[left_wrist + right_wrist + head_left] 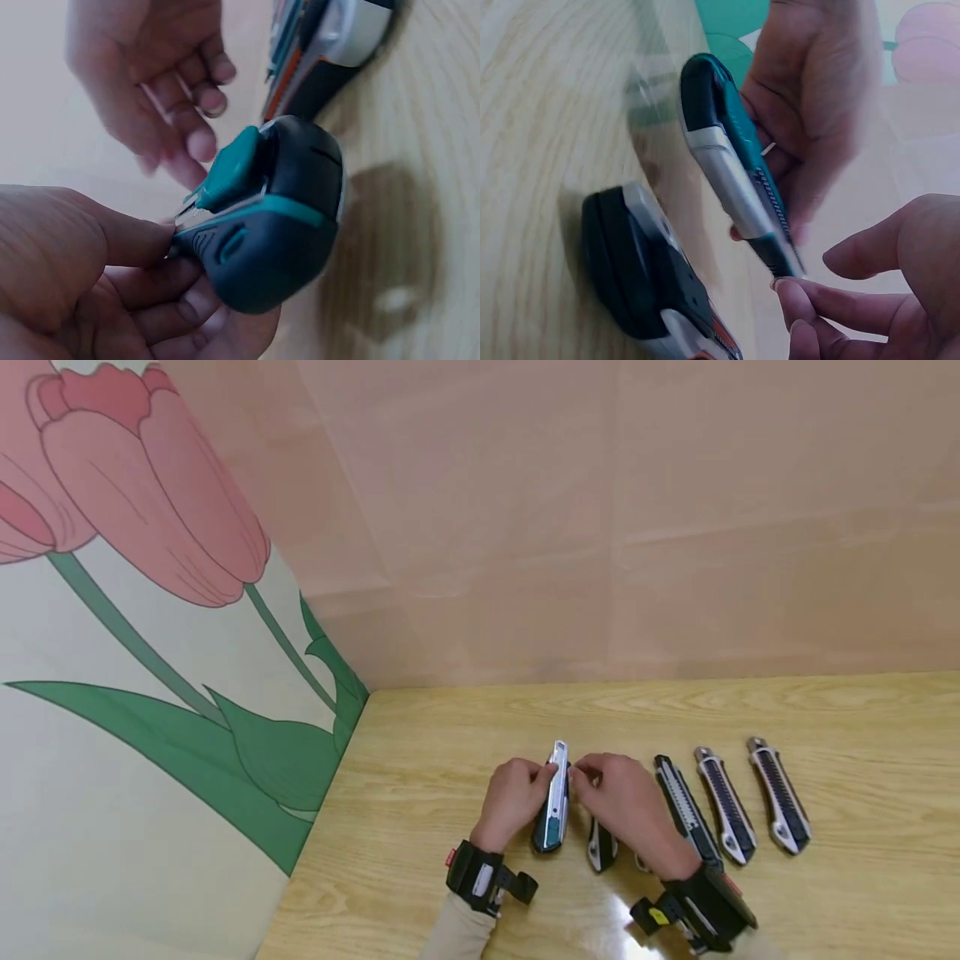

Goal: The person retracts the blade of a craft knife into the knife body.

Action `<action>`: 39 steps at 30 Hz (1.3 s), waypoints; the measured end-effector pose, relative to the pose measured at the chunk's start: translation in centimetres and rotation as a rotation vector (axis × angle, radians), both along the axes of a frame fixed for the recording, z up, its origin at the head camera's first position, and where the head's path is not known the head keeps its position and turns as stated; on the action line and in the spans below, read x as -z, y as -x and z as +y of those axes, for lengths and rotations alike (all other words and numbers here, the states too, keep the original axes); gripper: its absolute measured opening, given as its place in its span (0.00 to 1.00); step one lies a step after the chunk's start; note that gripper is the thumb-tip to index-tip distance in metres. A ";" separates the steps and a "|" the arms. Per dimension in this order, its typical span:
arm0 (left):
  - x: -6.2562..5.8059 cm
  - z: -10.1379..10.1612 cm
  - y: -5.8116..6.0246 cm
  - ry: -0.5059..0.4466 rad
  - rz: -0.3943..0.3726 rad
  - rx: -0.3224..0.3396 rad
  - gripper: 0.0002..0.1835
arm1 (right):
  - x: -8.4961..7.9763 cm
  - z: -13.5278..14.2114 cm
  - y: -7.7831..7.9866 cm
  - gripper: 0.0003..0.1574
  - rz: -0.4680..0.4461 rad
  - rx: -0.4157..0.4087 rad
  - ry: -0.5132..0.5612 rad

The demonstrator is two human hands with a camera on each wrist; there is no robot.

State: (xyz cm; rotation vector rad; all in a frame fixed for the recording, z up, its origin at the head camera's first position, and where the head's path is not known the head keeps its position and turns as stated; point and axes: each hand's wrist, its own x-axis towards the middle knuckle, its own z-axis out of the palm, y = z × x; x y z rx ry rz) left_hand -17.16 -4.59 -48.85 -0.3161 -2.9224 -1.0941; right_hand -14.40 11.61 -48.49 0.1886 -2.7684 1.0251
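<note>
My left hand (512, 800) pinches a box cutter (556, 802) between thumb and fingers, raised off the table with its narrow end pointing away. Its body is dark with a teal slider (232, 169) and a silver metal channel. My right hand (618, 802) is beside the cutter's narrow end. In the right wrist view its thumb and index finger are apart, and the index fingertip (789, 286) touches or nearly touches the tip. Whether a blade sticks out there is too blurred to tell.
Beneath my right hand lies another box cutter (602, 846), partly hidden. To the right a black cutter (686, 806) and two grey-and-dark cutters (725, 810) (780, 797) lie on the wooden table (405, 860). A tulip-printed panel (180, 635) and a pink sheet (600, 568) border the table.
</note>
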 end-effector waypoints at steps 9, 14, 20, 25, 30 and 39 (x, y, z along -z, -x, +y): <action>1.2 0.0 0.2 0.077 -0.001 -0.013 0.24 | -0.4 -0.2 -0.1 0.13 -0.018 -0.018 0.021; 1.2 -0.1 -0.1 0.110 0.065 -0.016 0.27 | -0.5 -0.2 0.1 0.11 0.002 -0.030 0.035; 1.1 -0.1 -0.4 0.167 0.112 -0.018 0.30 | -0.6 0.3 0.1 0.13 -0.017 -0.030 0.037; 0.9 -0.1 -0.5 0.205 0.088 -0.020 0.30 | -0.7 0.6 0.0 0.12 -0.021 -0.022 0.046; 0.9 0.0 -0.4 0.252 0.078 -0.035 0.30 | -0.8 0.8 -0.1 0.12 -0.014 -0.024 0.056; 0.8 -0.1 -0.6 0.309 0.116 -0.047 0.29 | -0.9 1.8 0.3 0.12 0.019 0.025 0.030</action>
